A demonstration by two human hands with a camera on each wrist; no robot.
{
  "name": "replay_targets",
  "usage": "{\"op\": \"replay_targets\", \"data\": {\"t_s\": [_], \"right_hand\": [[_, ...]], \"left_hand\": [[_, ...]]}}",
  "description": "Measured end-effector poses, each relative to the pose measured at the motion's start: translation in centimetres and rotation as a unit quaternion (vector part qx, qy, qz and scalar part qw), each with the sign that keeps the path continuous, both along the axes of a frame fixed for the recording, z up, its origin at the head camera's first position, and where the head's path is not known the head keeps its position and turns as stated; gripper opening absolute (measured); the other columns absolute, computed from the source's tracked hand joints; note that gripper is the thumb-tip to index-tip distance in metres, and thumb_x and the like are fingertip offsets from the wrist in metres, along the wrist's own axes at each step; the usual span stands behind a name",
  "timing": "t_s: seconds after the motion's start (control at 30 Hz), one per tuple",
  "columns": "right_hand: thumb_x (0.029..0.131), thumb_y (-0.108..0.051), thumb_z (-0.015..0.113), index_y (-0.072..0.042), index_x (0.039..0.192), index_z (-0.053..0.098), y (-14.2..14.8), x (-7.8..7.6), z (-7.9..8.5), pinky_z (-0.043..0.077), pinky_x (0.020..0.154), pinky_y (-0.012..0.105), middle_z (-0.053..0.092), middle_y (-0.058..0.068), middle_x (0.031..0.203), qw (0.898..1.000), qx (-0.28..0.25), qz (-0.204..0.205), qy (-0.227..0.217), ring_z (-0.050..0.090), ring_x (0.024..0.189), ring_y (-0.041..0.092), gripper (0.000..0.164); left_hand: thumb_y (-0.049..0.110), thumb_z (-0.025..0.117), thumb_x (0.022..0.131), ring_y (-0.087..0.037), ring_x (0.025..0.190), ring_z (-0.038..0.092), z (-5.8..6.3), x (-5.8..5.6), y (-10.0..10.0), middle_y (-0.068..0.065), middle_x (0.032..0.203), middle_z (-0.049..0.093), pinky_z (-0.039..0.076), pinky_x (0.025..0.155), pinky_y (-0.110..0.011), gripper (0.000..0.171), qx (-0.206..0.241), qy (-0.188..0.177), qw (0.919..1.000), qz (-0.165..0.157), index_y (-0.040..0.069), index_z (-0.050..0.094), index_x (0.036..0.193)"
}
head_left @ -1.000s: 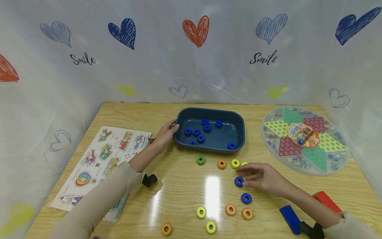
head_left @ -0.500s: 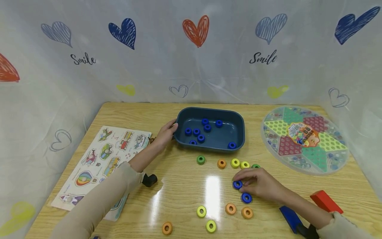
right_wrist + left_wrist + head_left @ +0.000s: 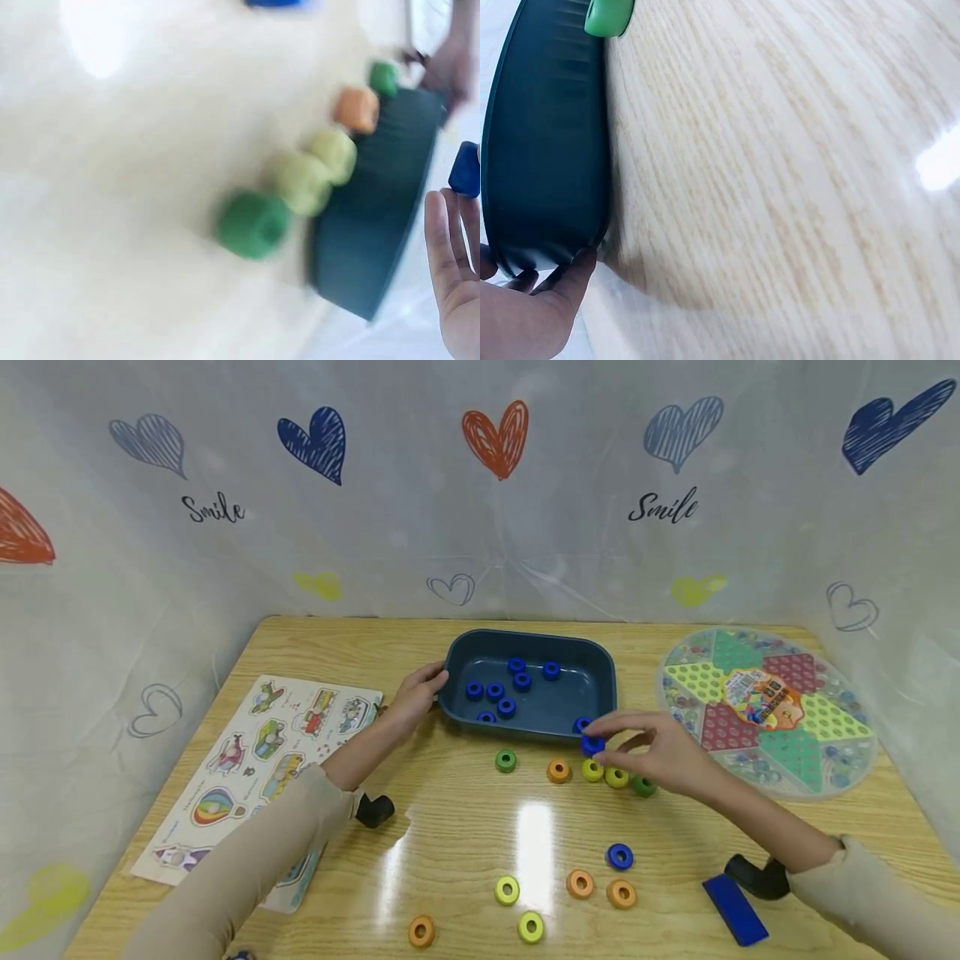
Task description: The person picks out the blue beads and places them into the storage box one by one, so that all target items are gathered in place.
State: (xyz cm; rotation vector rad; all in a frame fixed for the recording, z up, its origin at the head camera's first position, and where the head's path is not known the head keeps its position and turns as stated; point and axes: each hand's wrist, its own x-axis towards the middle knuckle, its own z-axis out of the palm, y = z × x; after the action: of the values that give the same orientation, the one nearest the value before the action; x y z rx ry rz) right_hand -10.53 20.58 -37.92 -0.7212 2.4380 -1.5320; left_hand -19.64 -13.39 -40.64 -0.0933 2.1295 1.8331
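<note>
My right hand (image 3: 663,750) pinches a blue ring (image 3: 592,745) between thumb and fingers, just over the near right rim of a dark teal tub (image 3: 525,727). In the right wrist view the blue ring (image 3: 466,169) shows at the fingertips, partly cut off by the frame. Several more blue rings lie inside the tub, among them one (image 3: 506,707) near its middle. My left hand (image 3: 415,697) grips the tub's left end. The left wrist view shows those fingers (image 3: 574,277) at the tub's end wall (image 3: 547,165).
Before the tub lie a green ring (image 3: 506,761), an orange ring (image 3: 558,771), yellow rings (image 3: 617,777) and another green ring (image 3: 644,785). One blue ring (image 3: 620,857) lies nearer. A picture puzzle board (image 3: 247,760) is left, a round marble game board (image 3: 765,710) right, a blue block (image 3: 735,910) front right.
My right hand has picked up a blue ring from the table and carried it away from me to the tub's near rim. The left hand stays at the tub's end.
</note>
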Motion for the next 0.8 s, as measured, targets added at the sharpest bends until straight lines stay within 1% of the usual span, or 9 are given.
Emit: {"op": "replay_targets", "data": {"t_s": [0.13,0.2,0.27,0.37,0.43,0.63,0.73,0.8], "right_hand": [[0.083,-0.014,0.070,-0.011,0.110,0.068,-0.4,-2.6,1.6,0.053,0.072,0.032,0.063,0.002,0.108,0.999,0.010,-0.026,0.026,0.057,0.096,0.016,0.027],[0.084,-0.017,0.070,-0.013,0.110,0.068,-0.7,-3.7,2.0,0.053,0.071,0.030,0.063,0.002,0.107,0.998,0.025,-0.038,0.033,0.057,0.096,0.017,0.027],[0.084,-0.020,0.070,-0.013,0.111,0.068,-1.0,-4.4,2.0,0.053,0.070,0.029,0.063,0.002,0.105,0.998,0.039,-0.048,0.031,0.057,0.096,0.020,0.028],[0.083,-0.024,0.071,-0.013,0.111,0.067,-1.6,-5.3,1.9,0.053,0.069,0.028,0.063,0.003,0.104,0.996,0.059,-0.060,0.025,0.057,0.095,0.023,0.030],[0.083,-0.025,0.071,-0.013,0.111,0.067,-1.8,-5.7,1.8,0.053,0.068,0.028,0.063,0.004,0.104,0.995,0.064,-0.069,0.027,0.057,0.094,0.023,0.031],[0.084,-0.022,0.070,-0.011,0.113,0.066,-2.0,-7.0,1.9,0.052,0.067,0.025,0.063,0.005,0.107,0.993,0.051,-0.093,0.050,0.056,0.091,0.019,0.032],[0.084,-0.022,0.070,-0.009,0.115,0.065,-2.1,-7.4,2.2,0.051,0.068,0.025,0.063,0.005,0.108,0.993,0.050,-0.090,0.050,0.057,0.090,0.019,0.034],[0.083,-0.020,0.071,-0.008,0.119,0.062,-2.2,-7.6,2.2,0.051,0.073,0.029,0.063,0.006,0.110,0.994,0.059,-0.083,0.041,0.058,0.094,0.020,0.038]], "left_hand": [[0.018,0.039,0.101,-0.027,0.123,0.041,0.2,-0.2,-0.3,-0.013,0.138,0.040,0.038,0.098,-0.040,0.041,0.004,-0.001,1.0000,0.004,0.003,0.039,0.139],[0.018,0.038,0.101,-0.026,0.124,0.041,0.3,-0.3,-0.4,-0.012,0.138,0.041,0.038,0.098,-0.040,0.040,-0.003,-0.003,1.0000,0.000,0.004,0.040,0.139],[0.018,0.039,0.101,-0.026,0.123,0.042,0.3,-0.4,-0.5,-0.012,0.137,0.042,0.039,0.096,-0.040,0.039,0.001,-0.007,1.0000,-0.002,0.004,0.042,0.138],[0.017,0.040,0.100,-0.025,0.121,0.044,0.4,-0.3,-0.6,-0.012,0.135,0.045,0.041,0.095,-0.041,0.038,0.003,-0.011,0.9999,-0.002,0.005,0.044,0.137],[0.016,0.041,0.100,-0.025,0.120,0.045,0.4,-0.3,-0.6,-0.013,0.134,0.045,0.041,0.095,-0.041,0.038,0.007,-0.010,0.9999,-0.002,0.004,0.044,0.136],[0.013,0.039,0.101,-0.026,0.121,0.044,0.4,-0.3,-0.6,-0.015,0.135,0.044,0.040,0.095,-0.043,0.038,0.010,-0.006,0.9999,-0.006,0.002,0.042,0.137],[0.012,0.040,0.100,-0.026,0.119,0.045,0.4,-0.3,-0.6,-0.014,0.134,0.045,0.041,0.094,-0.043,0.037,0.015,-0.010,0.9998,-0.002,0.003,0.044,0.136],[0.012,0.039,0.100,-0.026,0.119,0.045,0.4,-0.3,-0.8,-0.014,0.133,0.046,0.042,0.093,-0.044,0.037,0.022,-0.012,0.9997,-0.004,0.003,0.044,0.136]]}}
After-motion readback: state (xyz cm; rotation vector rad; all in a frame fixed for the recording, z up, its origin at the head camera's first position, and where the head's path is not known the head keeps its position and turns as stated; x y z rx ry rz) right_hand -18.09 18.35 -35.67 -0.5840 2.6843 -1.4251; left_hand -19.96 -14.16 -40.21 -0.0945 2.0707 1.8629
